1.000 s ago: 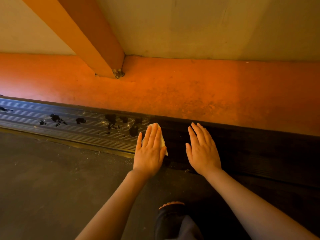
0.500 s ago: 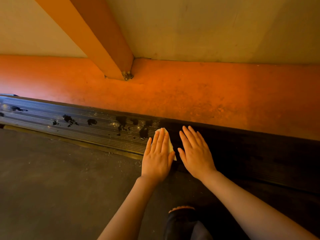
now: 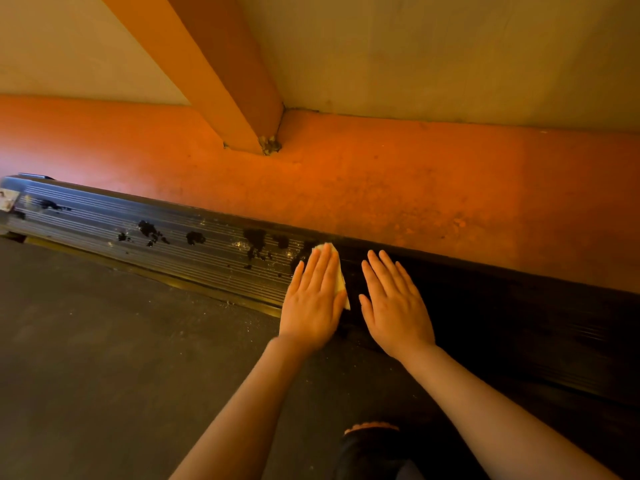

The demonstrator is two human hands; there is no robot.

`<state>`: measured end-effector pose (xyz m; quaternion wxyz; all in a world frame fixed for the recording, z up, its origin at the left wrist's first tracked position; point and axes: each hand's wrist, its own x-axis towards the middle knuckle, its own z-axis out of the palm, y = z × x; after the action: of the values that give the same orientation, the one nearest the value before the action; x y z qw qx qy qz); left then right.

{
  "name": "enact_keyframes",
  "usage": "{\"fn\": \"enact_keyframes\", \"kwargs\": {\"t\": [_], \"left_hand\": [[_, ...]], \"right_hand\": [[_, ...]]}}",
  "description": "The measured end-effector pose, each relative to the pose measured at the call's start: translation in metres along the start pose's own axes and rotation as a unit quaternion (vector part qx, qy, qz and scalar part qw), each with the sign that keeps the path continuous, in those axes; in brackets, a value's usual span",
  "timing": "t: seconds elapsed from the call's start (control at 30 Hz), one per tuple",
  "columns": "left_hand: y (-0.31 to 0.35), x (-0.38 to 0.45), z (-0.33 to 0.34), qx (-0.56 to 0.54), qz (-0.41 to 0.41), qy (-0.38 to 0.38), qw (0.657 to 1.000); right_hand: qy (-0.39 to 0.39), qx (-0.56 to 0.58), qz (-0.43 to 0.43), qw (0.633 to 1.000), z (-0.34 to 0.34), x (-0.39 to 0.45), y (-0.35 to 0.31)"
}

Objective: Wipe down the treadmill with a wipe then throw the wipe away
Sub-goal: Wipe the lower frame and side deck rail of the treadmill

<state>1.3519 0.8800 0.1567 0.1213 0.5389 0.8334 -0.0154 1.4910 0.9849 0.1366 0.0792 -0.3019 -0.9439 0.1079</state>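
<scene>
The treadmill's ribbed grey side rail [image 3: 173, 251] runs from the far left toward the lower right, with dark blotches on it. My left hand [image 3: 315, 299] lies flat, fingers straight, pressing a pale wipe [image 3: 337, 271] onto the rail. Only the wipe's top and right edge show from under my fingers. My right hand [image 3: 394, 306] rests flat and open on the dark stretch of rail just to the right, a small gap from the left hand. The dark treadmill belt [image 3: 104, 358] fills the lower left.
Beyond the rail runs the orange frame beam [image 3: 381, 188], with an orange upright post [image 3: 225, 71] rising from it at a slant. A pale wall stands behind. My knee in dark trousers [image 3: 374, 448] shows at the bottom.
Both hands have slid left along the rail with the wipe, toward the dark blotches. The rail's left end has come into view.
</scene>
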Motion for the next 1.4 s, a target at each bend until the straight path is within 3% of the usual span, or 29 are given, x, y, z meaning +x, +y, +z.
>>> {"fn": "enact_keyframes", "kwargs": {"t": [0.13,0.37,0.5,0.87,1.17,1.4], "left_hand": [[-0.011,0.028,-0.011,0.003,0.021,-0.011,1.0],[-0.019,-0.026,0.004,0.004,0.03,-0.014,0.999],[-0.023,-0.009,-0.002,0.011,0.052,-0.023,0.998],[-0.025,0.079,-0.029,0.071,0.232,-0.063,0.968],[-0.054,0.073,-0.033,0.085,0.176,-0.051,0.979],[-0.03,0.074,-0.03,0.081,0.226,-0.039,0.97]], "right_hand": [[-0.023,0.001,0.003,1.0,-0.002,0.001,-0.001],[-0.024,-0.008,0.015,1.0,-0.002,0.001,-0.003],[-0.014,-0.006,0.026,1.0,-0.004,0.001,-0.004],[-0.045,-0.005,0.036,0.998,-0.008,0.001,-0.002],[-0.052,0.001,0.043,0.998,-0.007,0.001,-0.003],[-0.059,0.003,0.038,0.998,-0.009,0.002,-0.002]]}}
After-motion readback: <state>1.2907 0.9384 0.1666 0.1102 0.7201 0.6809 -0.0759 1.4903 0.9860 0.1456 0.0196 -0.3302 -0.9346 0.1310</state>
